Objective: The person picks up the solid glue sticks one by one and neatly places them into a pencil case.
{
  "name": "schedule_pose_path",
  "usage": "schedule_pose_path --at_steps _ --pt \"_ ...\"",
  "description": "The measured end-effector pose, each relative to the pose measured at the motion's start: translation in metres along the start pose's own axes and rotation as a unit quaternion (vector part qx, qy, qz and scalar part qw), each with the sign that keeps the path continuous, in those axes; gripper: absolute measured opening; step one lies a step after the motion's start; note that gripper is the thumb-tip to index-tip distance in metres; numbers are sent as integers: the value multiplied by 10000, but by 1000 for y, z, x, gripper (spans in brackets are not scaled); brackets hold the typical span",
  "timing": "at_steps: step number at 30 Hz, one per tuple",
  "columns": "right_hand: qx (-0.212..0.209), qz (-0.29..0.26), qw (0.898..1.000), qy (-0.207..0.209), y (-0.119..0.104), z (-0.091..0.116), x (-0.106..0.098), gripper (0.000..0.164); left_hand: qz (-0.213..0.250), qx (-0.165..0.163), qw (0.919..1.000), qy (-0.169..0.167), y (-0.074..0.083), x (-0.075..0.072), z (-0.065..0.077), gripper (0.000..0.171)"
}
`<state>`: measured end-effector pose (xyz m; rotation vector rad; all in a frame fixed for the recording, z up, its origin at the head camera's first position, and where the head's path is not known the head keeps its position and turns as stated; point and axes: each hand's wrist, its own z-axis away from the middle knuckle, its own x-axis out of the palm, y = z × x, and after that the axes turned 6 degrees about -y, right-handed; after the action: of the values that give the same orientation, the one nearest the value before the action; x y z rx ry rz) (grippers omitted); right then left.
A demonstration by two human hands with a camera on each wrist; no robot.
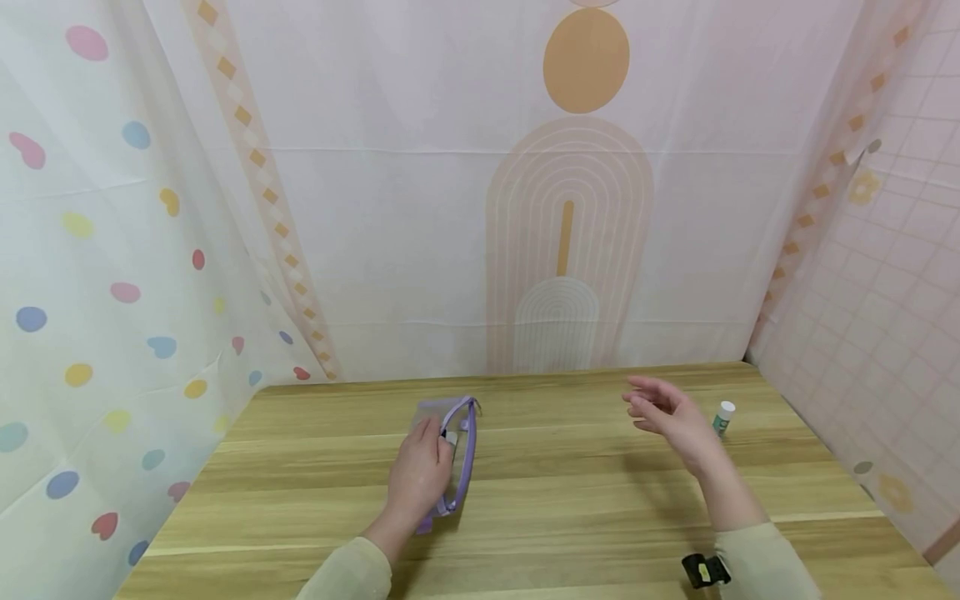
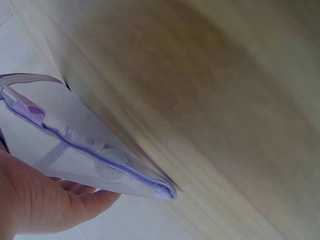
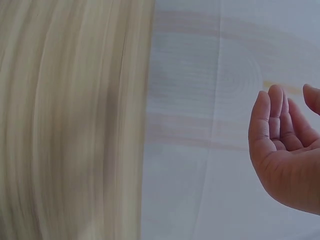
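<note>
In the head view my left hand (image 1: 422,467) grips a mesh zipper pouch (image 1: 433,407) with purple trim, left of the table's middle. The pouch's zipper side (image 1: 470,454) bows open to the right, and a small dark and pale item shows at the opening beside my thumb. Seen from the left wrist, my thumb and fingers (image 2: 92,202) lie along the pouch, and blurred shapes show through its mesh (image 2: 107,157). My right hand (image 1: 675,421) is raised over the table with loosely bent fingers and nothing in it. Just right of it stands a white-capped glue stick (image 1: 723,417).
The wooden table (image 1: 555,500) ends at a patterned curtain (image 1: 405,250) behind, with more hanging cloth on the left and right. A black band (image 1: 706,571) sits at my right sleeve.
</note>
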<state>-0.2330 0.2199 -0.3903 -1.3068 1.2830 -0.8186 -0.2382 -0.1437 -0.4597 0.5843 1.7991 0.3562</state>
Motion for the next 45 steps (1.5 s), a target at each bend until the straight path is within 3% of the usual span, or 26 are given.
schedule_pose_path --at_steps 17,26,33,40,45 --pt "-584 991 9909 703 6 17 -36 43 15 -27 10000 26 2 -1 -1 45" --pt "-835 959 9852 1149 11 26 -59 30 -45 -28 10000 26 2 1 -1 46" --pt "-914 641 9849 1324 16 33 -75 43 -29 -2 10000 59 1 1 -2 45" --pt "-874 7 9858 1433 19 38 -86 44 -20 8 10000 70 0 1 -3 45" --pt "-756 -110 9850 1547 24 41 -94 43 -36 -30 10000 35 -1 1 -3 45"
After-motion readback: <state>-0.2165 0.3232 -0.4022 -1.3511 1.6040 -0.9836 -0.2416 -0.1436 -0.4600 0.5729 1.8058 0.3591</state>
